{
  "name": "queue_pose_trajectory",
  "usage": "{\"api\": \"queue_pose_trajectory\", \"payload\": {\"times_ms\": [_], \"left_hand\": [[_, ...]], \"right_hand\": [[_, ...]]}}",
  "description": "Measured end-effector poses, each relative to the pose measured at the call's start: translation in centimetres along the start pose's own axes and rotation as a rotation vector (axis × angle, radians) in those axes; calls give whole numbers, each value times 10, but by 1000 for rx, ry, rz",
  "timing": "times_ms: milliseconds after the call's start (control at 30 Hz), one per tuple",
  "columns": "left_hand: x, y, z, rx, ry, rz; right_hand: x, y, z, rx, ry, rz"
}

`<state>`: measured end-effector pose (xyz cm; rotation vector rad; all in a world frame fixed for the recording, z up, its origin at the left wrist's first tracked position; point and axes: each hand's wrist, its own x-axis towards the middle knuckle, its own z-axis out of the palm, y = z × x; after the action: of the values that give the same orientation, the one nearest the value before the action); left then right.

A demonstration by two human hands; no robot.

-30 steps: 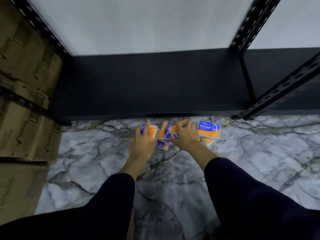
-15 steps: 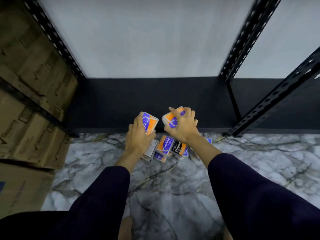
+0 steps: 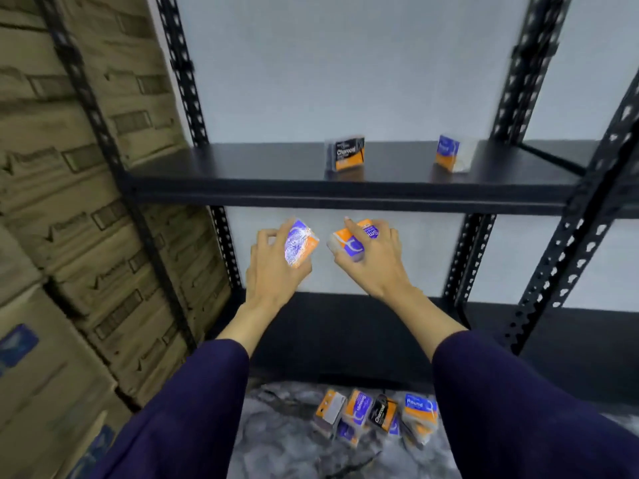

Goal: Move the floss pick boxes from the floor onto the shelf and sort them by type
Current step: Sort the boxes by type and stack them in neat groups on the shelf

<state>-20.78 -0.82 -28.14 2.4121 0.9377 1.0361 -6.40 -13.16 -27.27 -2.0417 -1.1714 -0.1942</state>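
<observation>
My left hand point(image 3: 273, 267) grips a purple-and-orange floss pick box point(image 3: 300, 244). My right hand point(image 3: 375, 262) grips another purple-and-orange box point(image 3: 349, 244). Both are raised just below the front edge of the black shelf point(image 3: 242, 181). On that shelf stand a black-and-orange Charcoal box point(image 3: 346, 154) in the middle and a blue-and-orange box point(image 3: 451, 153) to its right. Several more boxes lie in a pile on the marble floor point(image 3: 294, 440) between my arms, among them a Charcoal box point(image 3: 380, 413) and a Round box point(image 3: 419, 413).
Stacked cardboard cartons point(image 3: 69, 202) fill the rack on the left. Perforated black uprights point(image 3: 567, 243) stand at the right and at the left rear point(image 3: 186, 81). A lower black shelf point(image 3: 345, 333) sits near the floor. A white wall lies behind.
Both hands have lifted a box each from the floor pile up to just under the upper shelf. My view has tilted up, showing the shelf with two boxes on it.
</observation>
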Motion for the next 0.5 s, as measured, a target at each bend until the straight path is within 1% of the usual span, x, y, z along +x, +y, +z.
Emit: {"api": "queue_pose_trajectory", "payload": {"times_ms": [233,333,500], "left_hand": [[36,16,-67,-37,123,48],[55,14,-81,-74,200,28],[89,-1,-93,-129,253,10]], "right_hand": [[36,-55,-31,41,85,-99],[61,-69,-34,41,125,-152],[106,-88,-27,70,127,-208]]}}
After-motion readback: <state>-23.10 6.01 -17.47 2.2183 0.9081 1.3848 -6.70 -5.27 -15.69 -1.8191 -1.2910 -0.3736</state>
